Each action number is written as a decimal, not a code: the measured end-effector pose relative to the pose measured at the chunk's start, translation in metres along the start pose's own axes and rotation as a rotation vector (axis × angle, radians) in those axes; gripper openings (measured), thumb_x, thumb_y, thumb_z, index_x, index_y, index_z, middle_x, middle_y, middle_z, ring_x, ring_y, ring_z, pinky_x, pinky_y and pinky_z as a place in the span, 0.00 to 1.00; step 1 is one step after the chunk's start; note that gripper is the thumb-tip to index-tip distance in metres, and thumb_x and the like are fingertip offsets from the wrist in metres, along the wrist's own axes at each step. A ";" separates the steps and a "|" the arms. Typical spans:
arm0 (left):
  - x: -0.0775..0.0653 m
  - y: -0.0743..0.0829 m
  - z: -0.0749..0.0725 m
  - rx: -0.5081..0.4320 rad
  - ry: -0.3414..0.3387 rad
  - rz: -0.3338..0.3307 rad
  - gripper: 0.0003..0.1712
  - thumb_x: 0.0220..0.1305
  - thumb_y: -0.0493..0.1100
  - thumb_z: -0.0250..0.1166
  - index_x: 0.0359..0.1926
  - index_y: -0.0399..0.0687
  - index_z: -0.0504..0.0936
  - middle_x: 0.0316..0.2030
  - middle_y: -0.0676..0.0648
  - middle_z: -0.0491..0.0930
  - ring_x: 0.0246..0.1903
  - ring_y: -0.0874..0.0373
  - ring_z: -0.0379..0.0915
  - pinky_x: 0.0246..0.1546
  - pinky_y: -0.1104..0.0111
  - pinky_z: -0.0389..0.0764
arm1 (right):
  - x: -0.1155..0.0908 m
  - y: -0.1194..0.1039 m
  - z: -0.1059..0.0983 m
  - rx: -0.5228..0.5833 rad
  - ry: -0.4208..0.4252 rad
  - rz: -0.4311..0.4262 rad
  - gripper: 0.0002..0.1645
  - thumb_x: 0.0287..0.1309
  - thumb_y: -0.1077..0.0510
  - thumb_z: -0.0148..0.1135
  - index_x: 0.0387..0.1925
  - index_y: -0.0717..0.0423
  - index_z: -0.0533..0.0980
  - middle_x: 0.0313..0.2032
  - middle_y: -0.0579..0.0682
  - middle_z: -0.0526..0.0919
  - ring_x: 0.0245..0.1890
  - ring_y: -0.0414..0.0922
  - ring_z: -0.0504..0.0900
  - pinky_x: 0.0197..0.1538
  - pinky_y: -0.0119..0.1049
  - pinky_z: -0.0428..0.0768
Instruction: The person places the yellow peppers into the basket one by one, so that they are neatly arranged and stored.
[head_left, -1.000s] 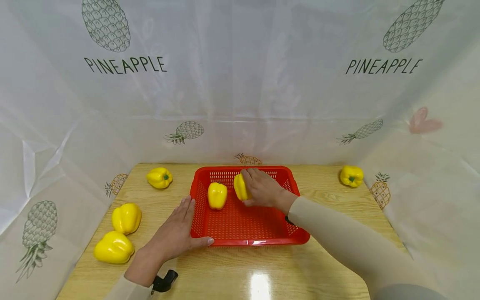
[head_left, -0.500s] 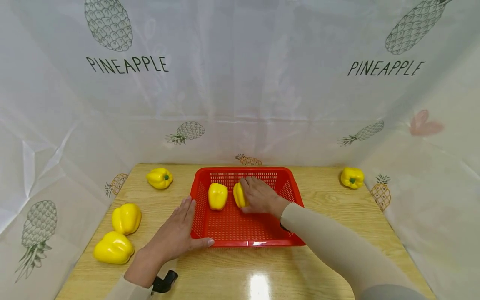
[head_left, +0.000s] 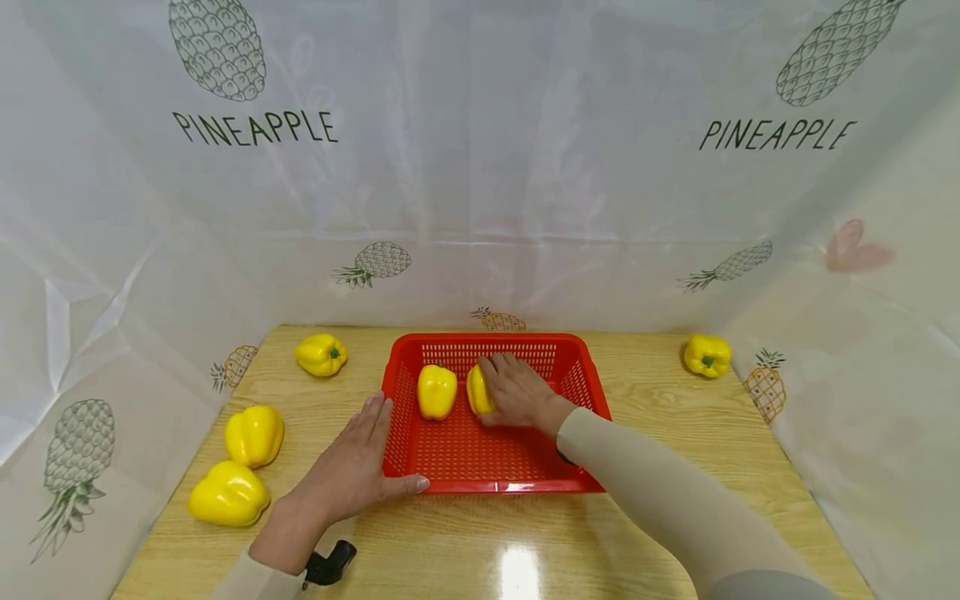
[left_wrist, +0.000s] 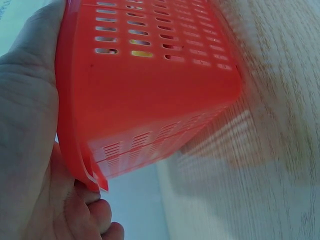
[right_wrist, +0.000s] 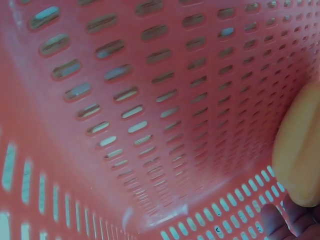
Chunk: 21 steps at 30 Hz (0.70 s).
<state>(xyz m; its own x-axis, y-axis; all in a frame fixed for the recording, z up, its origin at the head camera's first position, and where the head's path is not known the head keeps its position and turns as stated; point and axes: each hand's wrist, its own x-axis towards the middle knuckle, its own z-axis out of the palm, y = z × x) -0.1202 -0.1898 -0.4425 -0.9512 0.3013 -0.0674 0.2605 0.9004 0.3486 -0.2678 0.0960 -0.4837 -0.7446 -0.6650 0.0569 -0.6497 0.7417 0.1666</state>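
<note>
Four yellow peppers (head_left: 321, 354) lie on the wooden table (head_left: 465, 542).

Two peppers (head_left: 437, 391) in basket (head_left: 495, 482), four others (head_left: 253, 436) on table (head_left: 660, 417).

Left hand (head_left: 352, 475) lies flat at seven o'clock, fingers straight and together pointing toward twelve, thumb spread toward three; a dark strap shows at its wrist. Right hand (head_left: 517, 392) sits just past centre toward twelve, palm down, fingers curled over toward nine. Its beige-sleeved forearm runs back to five o'clock. Both arms converge from the near edge.
</note>
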 end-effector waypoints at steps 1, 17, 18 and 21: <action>0.000 0.000 0.000 -0.001 0.003 0.002 0.79 0.54 0.86 0.62 0.82 0.30 0.47 0.83 0.30 0.43 0.83 0.34 0.41 0.79 0.42 0.56 | 0.000 0.000 0.000 0.002 0.002 0.001 0.56 0.60 0.27 0.66 0.74 0.59 0.60 0.58 0.57 0.75 0.55 0.52 0.75 0.66 0.44 0.79; 0.000 0.001 -0.001 -0.010 0.016 0.004 0.77 0.56 0.82 0.67 0.82 0.30 0.48 0.83 0.30 0.44 0.82 0.34 0.42 0.79 0.41 0.56 | -0.001 0.001 0.004 0.063 0.011 0.022 0.62 0.56 0.25 0.70 0.76 0.60 0.59 0.62 0.59 0.73 0.58 0.54 0.74 0.68 0.48 0.78; 0.000 0.001 0.000 -0.010 0.014 0.002 0.77 0.55 0.82 0.67 0.82 0.30 0.48 0.83 0.30 0.44 0.83 0.34 0.42 0.79 0.42 0.56 | -0.001 0.001 0.004 0.065 0.010 0.022 0.62 0.56 0.25 0.70 0.76 0.59 0.59 0.62 0.59 0.73 0.58 0.54 0.74 0.68 0.48 0.78; 0.000 0.001 0.000 -0.011 0.015 0.002 0.77 0.55 0.82 0.67 0.82 0.30 0.48 0.83 0.30 0.44 0.83 0.34 0.42 0.79 0.42 0.56 | 0.000 0.001 0.005 0.073 0.014 0.020 0.62 0.55 0.25 0.71 0.76 0.59 0.59 0.62 0.59 0.72 0.59 0.55 0.74 0.69 0.49 0.78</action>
<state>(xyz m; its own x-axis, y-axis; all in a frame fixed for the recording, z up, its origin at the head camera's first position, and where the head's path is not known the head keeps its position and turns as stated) -0.1202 -0.1886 -0.4418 -0.9530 0.2984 -0.0529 0.2608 0.8963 0.3586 -0.2692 0.0975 -0.4883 -0.7556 -0.6509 0.0733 -0.6447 0.7588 0.0930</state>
